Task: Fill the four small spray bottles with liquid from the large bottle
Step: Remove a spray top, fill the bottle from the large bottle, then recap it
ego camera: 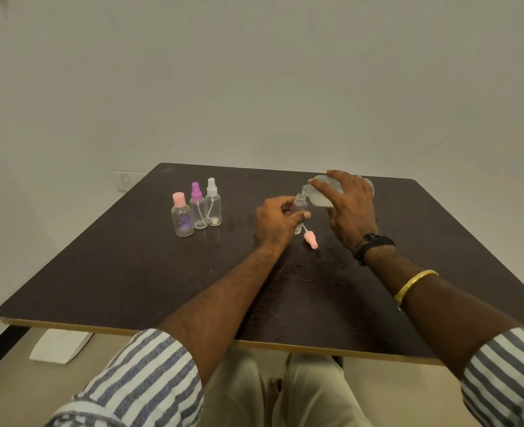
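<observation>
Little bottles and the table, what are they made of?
The little bottles look like clear, shiny plastic: you can see the tubes inside. The table looks like dark, matte wood laminate, going by its grain and pale edge strip.

Dark table (131, 272): three capped bottles (198, 211) standing left; pink spray head (311, 240) lying centre.

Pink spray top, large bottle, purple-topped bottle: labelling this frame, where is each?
pink spray top (311, 241), head view, pink nozzle end.
large bottle (320, 200), head view, clear body near neck.
purple-topped bottle (199, 215), head view, clear body.
</observation>
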Action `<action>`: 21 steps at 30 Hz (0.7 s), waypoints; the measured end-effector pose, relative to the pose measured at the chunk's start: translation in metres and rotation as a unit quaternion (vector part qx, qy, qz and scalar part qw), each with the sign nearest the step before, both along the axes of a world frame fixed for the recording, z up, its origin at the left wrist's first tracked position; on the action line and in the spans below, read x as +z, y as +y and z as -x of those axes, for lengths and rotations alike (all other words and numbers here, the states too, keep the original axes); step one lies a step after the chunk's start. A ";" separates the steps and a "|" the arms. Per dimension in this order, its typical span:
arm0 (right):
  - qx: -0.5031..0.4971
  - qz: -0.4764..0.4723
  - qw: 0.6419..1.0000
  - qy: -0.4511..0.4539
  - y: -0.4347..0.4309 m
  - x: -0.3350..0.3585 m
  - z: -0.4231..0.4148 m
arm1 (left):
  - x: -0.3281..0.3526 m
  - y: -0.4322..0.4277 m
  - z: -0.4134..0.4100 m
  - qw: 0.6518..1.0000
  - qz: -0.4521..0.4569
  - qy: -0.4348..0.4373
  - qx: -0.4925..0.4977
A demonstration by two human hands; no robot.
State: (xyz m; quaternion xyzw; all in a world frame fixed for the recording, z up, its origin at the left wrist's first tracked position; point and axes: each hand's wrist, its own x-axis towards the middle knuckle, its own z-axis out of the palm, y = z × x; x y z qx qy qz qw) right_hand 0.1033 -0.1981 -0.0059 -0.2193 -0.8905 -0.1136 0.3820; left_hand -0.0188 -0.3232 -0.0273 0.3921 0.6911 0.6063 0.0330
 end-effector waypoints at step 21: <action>-0.009 -0.013 1.000 -0.009 0.002 0.003 -0.001 | -0.003 -0.002 -0.001 1.000 0.002 -0.020 0.001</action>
